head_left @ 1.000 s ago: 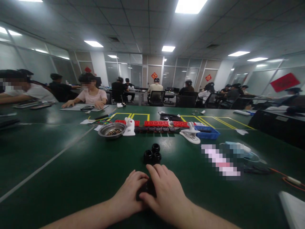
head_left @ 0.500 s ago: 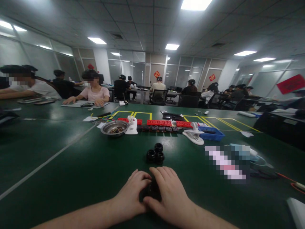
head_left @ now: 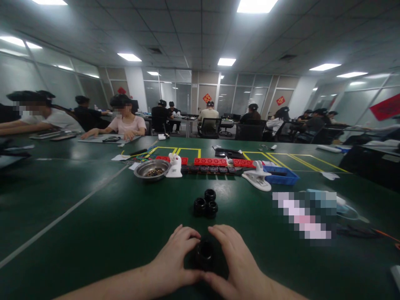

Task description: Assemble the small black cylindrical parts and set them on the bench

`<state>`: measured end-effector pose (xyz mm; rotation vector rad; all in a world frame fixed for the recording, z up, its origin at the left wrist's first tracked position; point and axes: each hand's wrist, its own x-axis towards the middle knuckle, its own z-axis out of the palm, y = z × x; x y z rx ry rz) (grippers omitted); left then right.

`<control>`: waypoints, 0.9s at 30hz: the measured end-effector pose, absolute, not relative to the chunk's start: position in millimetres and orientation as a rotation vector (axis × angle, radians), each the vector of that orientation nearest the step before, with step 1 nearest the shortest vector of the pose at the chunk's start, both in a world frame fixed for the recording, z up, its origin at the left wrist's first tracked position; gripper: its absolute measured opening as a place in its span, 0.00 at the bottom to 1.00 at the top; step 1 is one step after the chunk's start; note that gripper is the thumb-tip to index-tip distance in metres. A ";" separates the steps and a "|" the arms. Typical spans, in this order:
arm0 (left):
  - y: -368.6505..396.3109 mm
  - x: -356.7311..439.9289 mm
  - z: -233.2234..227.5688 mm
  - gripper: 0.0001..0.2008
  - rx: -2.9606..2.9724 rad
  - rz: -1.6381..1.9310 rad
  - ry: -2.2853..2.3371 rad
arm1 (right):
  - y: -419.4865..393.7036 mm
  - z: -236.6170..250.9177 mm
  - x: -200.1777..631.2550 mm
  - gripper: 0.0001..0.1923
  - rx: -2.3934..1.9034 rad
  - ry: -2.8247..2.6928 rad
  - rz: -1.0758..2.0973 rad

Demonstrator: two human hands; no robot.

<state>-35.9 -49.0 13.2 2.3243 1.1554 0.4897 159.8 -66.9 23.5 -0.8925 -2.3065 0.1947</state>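
Note:
A black ring-shaped piece (head_left: 205,254), like a small toy tyre with a hole in its top, sits on the green table between my hands. My left hand (head_left: 178,254) curves around its left side, thumb and fingers apart. Round the right side bends my right hand (head_left: 236,260), its fingers also spread, with a gap to the piece. The two thumb tips meet or nearly meet in front of it. Just beyond stand three similar black tyre-like pieces (head_left: 206,203), clustered and touching one another.
Farther back are a metal bowl (head_left: 151,171) of small parts, white clamp-like stands (head_left: 258,179), red blocks (head_left: 210,161) in a row and a blue tray (head_left: 284,177). A blurred item (head_left: 301,216) lies to the right. A person (head_left: 123,123) sits across the table.
My hands have parted, the right one moving rightward, so the black piece between them shows more. The three clustered pieces keep their arrangement; the view has shifted slightly.

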 end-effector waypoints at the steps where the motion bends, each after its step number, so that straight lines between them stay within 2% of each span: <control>1: -48.5 -36.3 12.9 0.22 2.319 0.481 1.152 | -66.0 21.3 159.0 0.32 -0.883 -2.291 0.207; 4: -47.6 -35.9 12.7 0.22 2.313 0.471 1.149 | -63.9 18.1 152.2 0.34 -0.861 -2.285 0.273; 8: -48.9 -33.1 15.2 0.20 2.320 0.483 1.143 | -61.9 19.9 148.0 0.23 -0.868 -2.292 0.341; 11: -49.8 -32.7 15.3 0.19 2.323 0.501 1.138 | -61.0 20.0 151.6 0.29 -0.749 -2.339 0.407; 14: -48.9 -34.1 13.7 0.22 2.343 0.490 1.123 | -61.0 17.9 154.6 0.33 -0.807 -2.324 0.399; 18: -48.3 -34.2 14.9 0.19 2.339 0.456 1.129 | -62.7 18.8 152.1 0.34 -0.964 -2.254 0.431; 22: -49.6 -32.8 16.8 0.19 2.332 0.445 1.138 | -64.9 19.5 147.5 0.31 -1.111 -2.189 0.526; 27: -49.4 -33.6 14.1 0.21 2.328 0.456 1.148 | -66.5 14.2 148.2 0.36 -0.934 -2.198 0.594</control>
